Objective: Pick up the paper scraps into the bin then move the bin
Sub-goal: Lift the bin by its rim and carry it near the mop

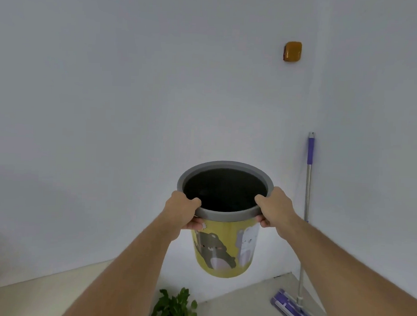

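I hold a yellow bin (225, 251) with cartoon bears and a grey rim up in the air in front of a white wall. My left hand (182, 213) grips the rim on its left side, thumb over the edge. On the opposite side my right hand (275, 208) clasps the rim the same way. The bin's inside is dark and I cannot see what lies in it. No paper scraps show anywhere in view.
A purple flat mop (306, 210) leans in the wall corner at right, its head (294, 309) on the pale floor. A green potted plant (176, 307) stands below the bin. An orange-brown fitting (293, 51) is mounted high on the wall.
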